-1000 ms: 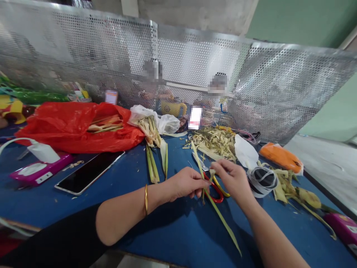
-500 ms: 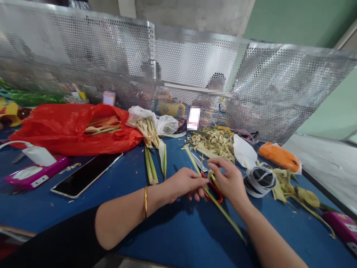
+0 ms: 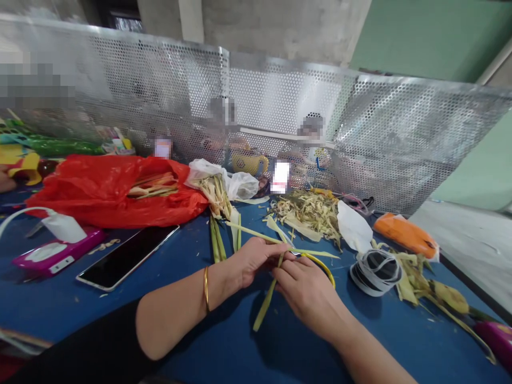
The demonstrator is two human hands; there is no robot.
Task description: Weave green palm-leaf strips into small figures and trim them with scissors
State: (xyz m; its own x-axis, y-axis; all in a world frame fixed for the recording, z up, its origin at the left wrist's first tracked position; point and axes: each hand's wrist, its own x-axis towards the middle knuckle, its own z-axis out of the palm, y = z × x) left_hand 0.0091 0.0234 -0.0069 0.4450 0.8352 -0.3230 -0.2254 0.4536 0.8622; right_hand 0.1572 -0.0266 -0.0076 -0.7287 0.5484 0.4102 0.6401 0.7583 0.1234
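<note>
Crossed green plant strips (image 3: 264, 309) pass between my two hands over the blue table. My left hand (image 3: 256, 261), with a gold bangle at the wrist, pinches the strips where they cross. Close against it, my right hand (image 3: 306, 288) has its fingers curled at the same crossing. Scissors (image 3: 326, 266) with a yellow inner handle lie behind and partly under my right hand, mostly hidden. Long green stalks (image 3: 217, 242) rest on the table to the left of my hands.
A red plastic bag (image 3: 96, 186) with stalks and a phone (image 3: 128, 258) lie to the left. Shredded leaves (image 3: 308, 210), a ribbon roll (image 3: 376, 272) and an orange packet (image 3: 406, 234) are at the right. A perforated metal screen (image 3: 280, 90) stands behind.
My right hand has moved in to the left and meets my left hand. One strip now lies crosswise over another at the fingers. The view has shifted slightly.
</note>
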